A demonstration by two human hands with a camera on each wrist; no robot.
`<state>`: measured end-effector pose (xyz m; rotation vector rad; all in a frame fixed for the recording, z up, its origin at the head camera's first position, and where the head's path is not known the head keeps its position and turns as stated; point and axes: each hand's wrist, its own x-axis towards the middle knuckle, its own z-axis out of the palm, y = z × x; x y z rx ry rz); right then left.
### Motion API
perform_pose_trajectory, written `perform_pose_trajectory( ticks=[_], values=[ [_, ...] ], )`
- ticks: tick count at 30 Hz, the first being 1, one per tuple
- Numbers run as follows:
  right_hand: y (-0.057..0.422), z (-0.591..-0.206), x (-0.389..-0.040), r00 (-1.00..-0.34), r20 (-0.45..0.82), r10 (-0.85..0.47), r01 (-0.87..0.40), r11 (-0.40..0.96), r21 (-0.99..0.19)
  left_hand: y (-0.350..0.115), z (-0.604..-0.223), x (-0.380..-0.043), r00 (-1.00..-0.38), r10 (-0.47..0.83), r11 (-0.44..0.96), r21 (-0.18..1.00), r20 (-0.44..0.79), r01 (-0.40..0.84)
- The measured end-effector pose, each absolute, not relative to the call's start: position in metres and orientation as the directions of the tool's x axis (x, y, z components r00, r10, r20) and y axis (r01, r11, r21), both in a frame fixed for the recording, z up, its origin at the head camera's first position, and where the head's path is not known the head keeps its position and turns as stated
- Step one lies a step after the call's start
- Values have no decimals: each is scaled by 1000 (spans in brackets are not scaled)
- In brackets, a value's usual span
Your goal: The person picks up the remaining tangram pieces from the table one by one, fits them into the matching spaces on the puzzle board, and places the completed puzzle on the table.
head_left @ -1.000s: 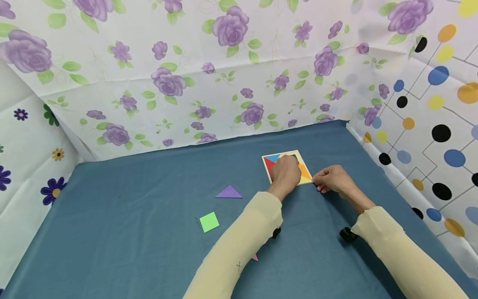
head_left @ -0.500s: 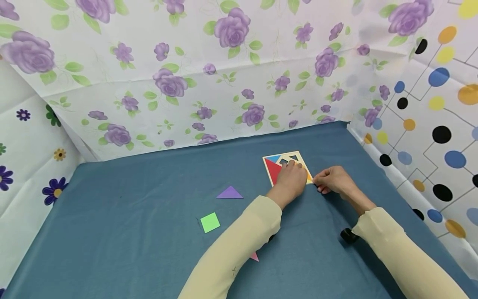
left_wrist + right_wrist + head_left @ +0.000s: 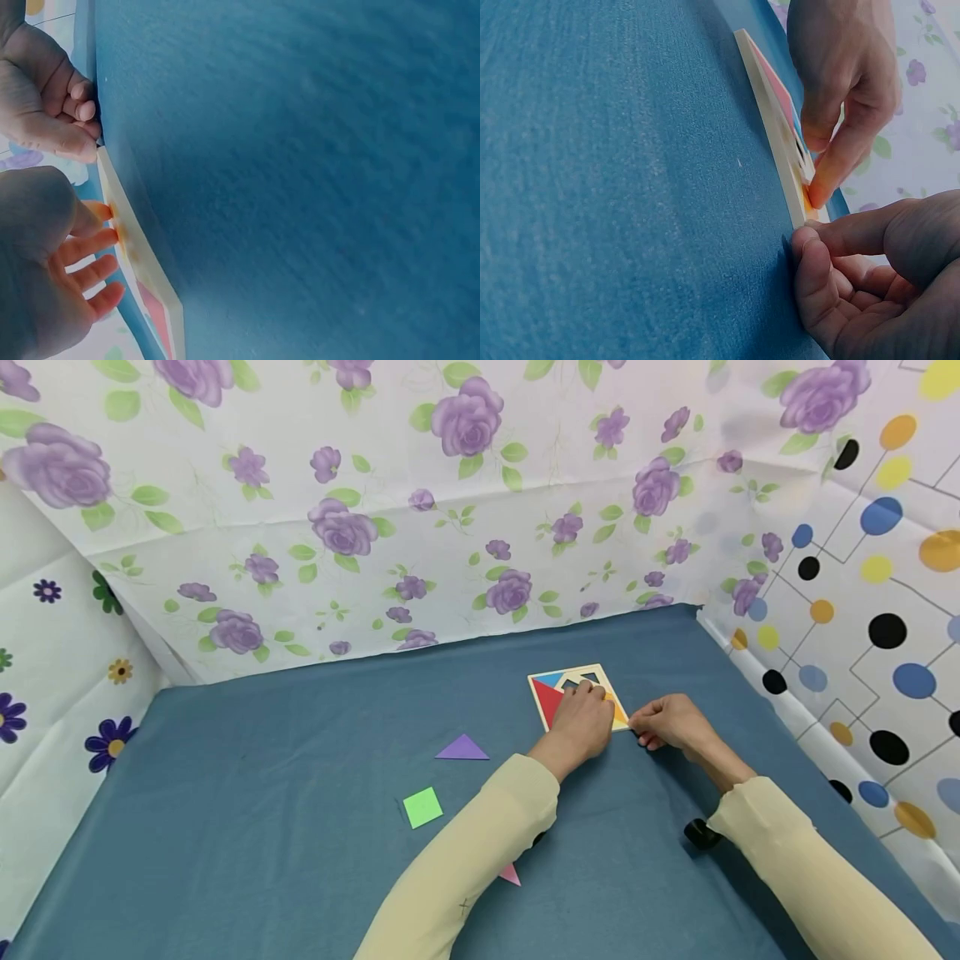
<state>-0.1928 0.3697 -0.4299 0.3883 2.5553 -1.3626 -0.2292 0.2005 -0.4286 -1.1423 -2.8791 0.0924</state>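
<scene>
A square wooden tangram board lies at the back right of the cloth, with a red piece, a blue piece and an orange-yellow piece in it. Dark cutouts show near its far edge. My left hand is over the board and hides its middle; in the left wrist view its fingers spread loosely, tips on the yellow area. My right hand pinches the board's near right corner between thumb and fingers. In the right wrist view, the left index fingertip touches the yellow piece.
Left of the board lie a purple triangle and a green square. A pink piece is partly hidden by the left sleeve. A black object sits by the right cuff. Patterned sheets stand behind the blue cloth.
My left hand has shifted right and nearer across the board, uncovering the cutouts and more of the red piece. My right hand stays at the corner.
</scene>
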Motion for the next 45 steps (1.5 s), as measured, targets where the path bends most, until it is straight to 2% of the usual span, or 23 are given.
perform_pose_trajectory(
  ticks=[8, 16, 20, 30, 39, 45],
  values=[
    [371, -429, -193, -938, -324, 124, 338, 542, -770, 196, -427, -231, -706, 708, 706, -49, 6, 707],
    [370, -430, -194, -941, -315, 126, 331, 546, -770, 190, -427, -229, -693, 721, 690, -91, -2, 718],
    [370, -430, -194, -939, -318, 129, 335, 550, -765, 189, -427, -231, -686, 727, 685, -75, 10, 725],
    [370, -431, -193, -943, -312, 116, 321, 561, -763, 186, -428, -233, -699, 715, 699, 12, -4, 715],
    [370, -430, -193, -944, -311, 114, 319, 560, -765, 181, -423, -240, -722, 686, 718, 74, 90, 692],
    [371, -431, -194, -943, -312, 116, 322, 556, -766, 167, -414, -240, -709, 695, 687, 180, 117, 704]
  ],
)
